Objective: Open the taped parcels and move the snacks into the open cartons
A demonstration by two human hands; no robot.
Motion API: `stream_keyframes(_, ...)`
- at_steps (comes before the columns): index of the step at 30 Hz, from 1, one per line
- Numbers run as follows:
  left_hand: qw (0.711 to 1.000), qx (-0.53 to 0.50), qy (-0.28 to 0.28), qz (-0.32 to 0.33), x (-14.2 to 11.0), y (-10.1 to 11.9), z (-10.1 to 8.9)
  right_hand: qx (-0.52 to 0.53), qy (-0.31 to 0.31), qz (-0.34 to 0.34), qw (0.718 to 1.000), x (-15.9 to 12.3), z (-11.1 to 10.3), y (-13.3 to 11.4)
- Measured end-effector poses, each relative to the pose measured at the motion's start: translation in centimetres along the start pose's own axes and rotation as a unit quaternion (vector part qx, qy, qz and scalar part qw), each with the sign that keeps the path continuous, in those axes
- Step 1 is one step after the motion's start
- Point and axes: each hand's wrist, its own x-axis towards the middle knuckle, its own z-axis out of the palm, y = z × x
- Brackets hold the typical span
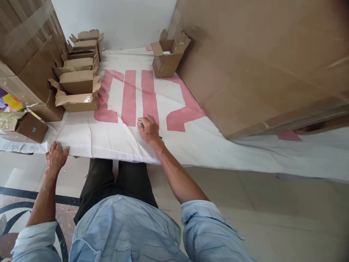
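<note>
My right hand (148, 130) is closed and rests on the white cloth (128, 142) near the front of the table. Bits of a small green object (142, 124) show at its fingers and below the wrist side; the hand hides most of it, so its kind is unclear. My left hand (56, 156) lies over the table's front edge, fingers on the cloth and thumb apart, with nothing held. Broad pink-red printed shapes (129, 98) run across the cloth ahead of my right hand.
Several open small cardboard boxes (81, 103) stand in a row at the left, beside a large carton (38, 76). Another small box (23, 127) lies near the left edge. One open box (167, 65) stands against a huge carton (259, 65) on the right.
</note>
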Motion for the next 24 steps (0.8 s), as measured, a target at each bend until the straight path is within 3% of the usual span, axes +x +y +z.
stream_keyframes(4, 1.000, 0.004, 0.011, 0.002, -0.1, -0.6, 0.1, -0.044, 0.006, 0.038, 0.998, -2.7, -2.5, 1.8)
stream_keyframes(7, 1.000, -0.007, 0.025, 0.000, -0.1, -0.7, 0.2, -0.068, -0.011, 0.060, 0.996, -4.3, -3.2, 2.4)
stream_keyframes(17, 0.999, -0.019, 0.032, 0.001, -0.4, -1.1, 0.2, -0.105, -0.019, 0.109, 0.988, -5.6, -2.0, 1.9)
stream_keyframes(24, 0.995, -0.069, 0.070, -0.020, -2.4, -0.9, 1.1, -0.090, 0.028, 0.090, 0.991, -6.1, -1.4, 2.6)
